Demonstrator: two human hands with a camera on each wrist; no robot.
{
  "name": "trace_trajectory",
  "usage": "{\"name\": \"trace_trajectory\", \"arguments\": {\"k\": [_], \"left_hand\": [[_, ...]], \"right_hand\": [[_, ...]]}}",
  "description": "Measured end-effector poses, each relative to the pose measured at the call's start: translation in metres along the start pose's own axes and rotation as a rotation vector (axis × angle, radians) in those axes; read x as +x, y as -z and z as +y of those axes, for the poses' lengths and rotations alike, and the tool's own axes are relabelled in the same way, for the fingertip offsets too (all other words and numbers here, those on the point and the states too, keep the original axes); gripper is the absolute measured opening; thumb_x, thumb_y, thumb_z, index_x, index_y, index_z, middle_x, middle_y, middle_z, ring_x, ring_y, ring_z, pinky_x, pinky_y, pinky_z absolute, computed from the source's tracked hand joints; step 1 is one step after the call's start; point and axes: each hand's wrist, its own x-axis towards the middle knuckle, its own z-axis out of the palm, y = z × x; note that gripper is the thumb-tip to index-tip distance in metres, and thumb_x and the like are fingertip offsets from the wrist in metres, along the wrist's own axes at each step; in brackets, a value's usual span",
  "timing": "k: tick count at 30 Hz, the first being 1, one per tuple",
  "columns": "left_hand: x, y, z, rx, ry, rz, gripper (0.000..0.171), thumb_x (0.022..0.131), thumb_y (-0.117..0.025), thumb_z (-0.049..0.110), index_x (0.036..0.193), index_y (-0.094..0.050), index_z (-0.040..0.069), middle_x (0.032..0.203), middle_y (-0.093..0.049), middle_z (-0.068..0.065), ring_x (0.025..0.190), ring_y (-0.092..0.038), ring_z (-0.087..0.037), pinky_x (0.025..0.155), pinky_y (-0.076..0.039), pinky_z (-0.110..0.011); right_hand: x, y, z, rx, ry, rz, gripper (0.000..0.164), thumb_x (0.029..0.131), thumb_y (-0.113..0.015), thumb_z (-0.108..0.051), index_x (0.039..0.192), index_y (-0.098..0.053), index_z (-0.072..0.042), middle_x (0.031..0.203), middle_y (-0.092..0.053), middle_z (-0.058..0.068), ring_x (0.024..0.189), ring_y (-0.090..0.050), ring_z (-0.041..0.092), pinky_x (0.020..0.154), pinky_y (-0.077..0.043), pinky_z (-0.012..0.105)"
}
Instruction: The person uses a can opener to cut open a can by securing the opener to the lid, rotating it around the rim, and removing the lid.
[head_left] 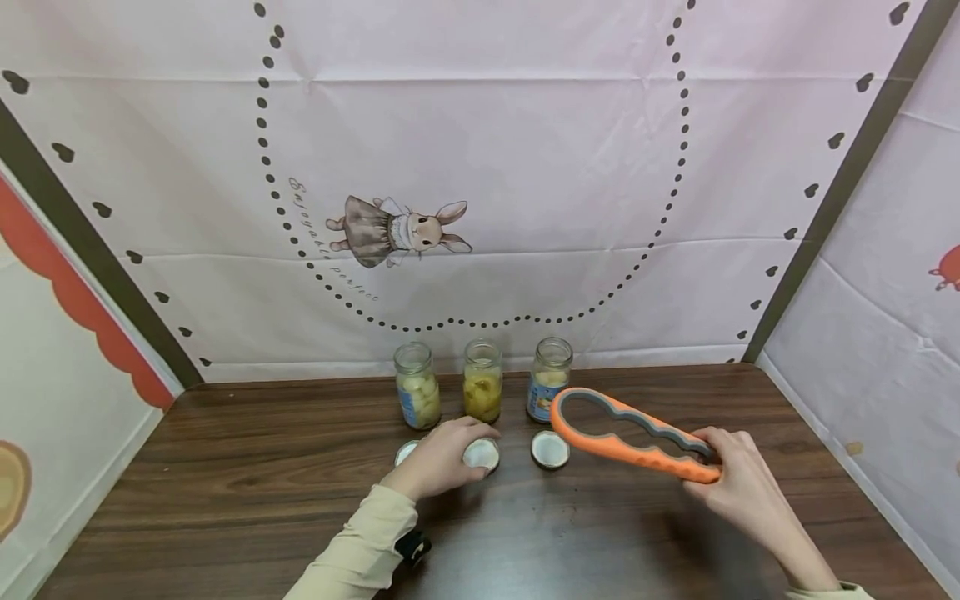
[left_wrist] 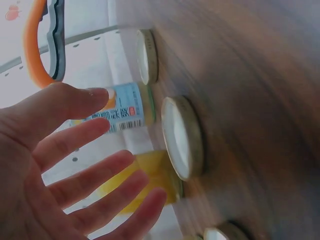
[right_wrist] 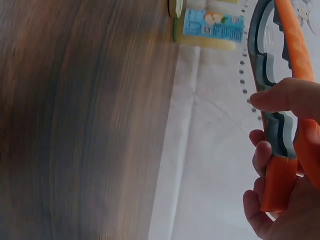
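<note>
An orange jar opener with a grey ridged inner edge is held by its handle end in my right hand, raised over the table's right side. My left hand is at the middle lid, fingers spread and somewhat bent. In the left wrist view a gap shows between the fingertips and that lid. Another lid lies to the right, and a third lid is partly hidden behind the left hand. All three lids lie with their pale insides up.
Three lidless glass jars stand behind the lids: a left jar with pale pieces, a middle jar with yellow contents, and a blue-labelled right jar. A printed cloth hangs behind the dark wooden table.
</note>
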Motion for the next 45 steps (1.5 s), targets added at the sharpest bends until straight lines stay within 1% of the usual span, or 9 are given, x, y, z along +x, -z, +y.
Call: {"name": "trace_trajectory", "arguments": {"k": [5,11,15,18,22,26,31,38,45], "left_hand": [[-0.016,0.001,-0.005,0.029,0.007,0.045,0.040,0.079,-0.079,0.008,0.117,-0.066,0.003,0.113,-0.062,-0.010,0.102,-0.060,-0.029,0.082,-0.051,-0.045],[-0.032,0.005,-0.005,0.046,0.051,0.048,0.043,0.079,-0.078,0.008,0.119,-0.064,0.002,0.116,-0.061,-0.012,0.105,-0.059,-0.032,0.086,-0.049,-0.049],[-0.045,0.004,-0.007,0.068,0.088,0.043,0.043,0.079,-0.078,0.009,0.118,-0.064,0.001,0.118,-0.060,-0.014,0.107,-0.057,-0.036,0.086,-0.048,-0.052],[-0.054,0.004,-0.010,0.086,0.097,0.054,0.042,0.078,-0.078,0.009,0.117,-0.065,0.003,0.116,-0.060,-0.011,0.107,-0.057,-0.033,0.084,-0.049,-0.050],[-0.061,0.004,-0.013,0.095,0.084,0.067,0.042,0.078,-0.078,0.010,0.118,-0.065,0.004,0.112,-0.060,-0.006,0.104,-0.059,-0.025,0.083,-0.051,-0.046],[-0.067,0.005,-0.015,0.082,0.075,0.074,0.041,0.079,-0.078,0.010,0.118,-0.065,0.004,0.113,-0.060,-0.007,0.103,-0.059,-0.026,0.083,-0.051,-0.046],[-0.074,0.005,-0.017,0.067,0.082,0.076,0.041,0.079,-0.078,0.010,0.118,-0.065,0.005,0.116,-0.060,-0.011,0.104,-0.060,-0.030,0.082,-0.051,-0.048],[-0.078,0.006,-0.020,0.031,0.117,0.057,0.044,0.080,-0.078,0.009,0.121,-0.064,0.006,0.120,-0.059,-0.013,0.107,-0.059,-0.033,0.083,-0.050,-0.050],[-0.080,0.006,-0.022,-0.015,0.099,0.040,0.043,0.081,-0.077,0.007,0.122,-0.063,0.005,0.120,-0.060,-0.013,0.108,-0.059,-0.032,0.085,-0.050,-0.050]], "right_hand": [[0.003,-0.011,-0.009,0.020,0.072,-0.030,0.040,0.056,-0.079,0.003,0.093,-0.066,-0.007,0.077,-0.055,-0.007,0.077,-0.041,0.017,0.062,-0.035,0.033],[0.002,-0.022,-0.014,0.033,0.195,-0.067,0.045,0.052,-0.081,0.001,0.092,-0.064,-0.012,0.076,-0.049,-0.014,0.079,-0.040,0.013,0.064,-0.035,0.031],[-0.002,-0.028,-0.015,0.060,0.266,-0.145,0.049,0.054,-0.083,0.000,0.097,-0.064,-0.014,0.083,-0.053,-0.016,0.080,-0.040,0.009,0.062,-0.038,0.028],[-0.004,-0.033,-0.015,0.074,0.310,-0.204,0.050,0.056,-0.082,-0.001,0.100,-0.064,-0.015,0.087,-0.056,-0.015,0.079,-0.039,0.008,0.061,-0.037,0.026],[-0.006,-0.040,-0.017,0.069,0.353,-0.262,0.049,0.058,-0.082,-0.004,0.102,-0.063,-0.014,0.089,-0.055,-0.014,0.079,-0.038,0.007,0.061,-0.035,0.025],[-0.008,-0.047,-0.021,0.059,0.395,-0.311,0.047,0.061,-0.082,-0.009,0.103,-0.062,-0.013,0.090,-0.054,-0.013,0.078,-0.036,0.007,0.063,-0.033,0.024],[-0.006,-0.051,-0.026,0.100,0.396,-0.418,0.047,0.069,-0.083,-0.014,0.110,-0.061,-0.010,0.098,-0.056,-0.009,0.082,-0.036,0.008,0.066,-0.035,0.025],[0.001,-0.056,-0.030,0.141,0.357,-0.619,0.047,0.079,-0.080,-0.026,0.119,-0.061,-0.011,0.106,-0.052,-0.007,0.092,-0.043,0.011,0.072,-0.043,0.033],[0.000,-0.059,-0.028,0.177,0.295,-0.680,0.048,0.080,-0.080,-0.028,0.120,-0.062,-0.011,0.112,-0.045,-0.002,0.092,-0.043,0.013,0.071,-0.043,0.031]]}}
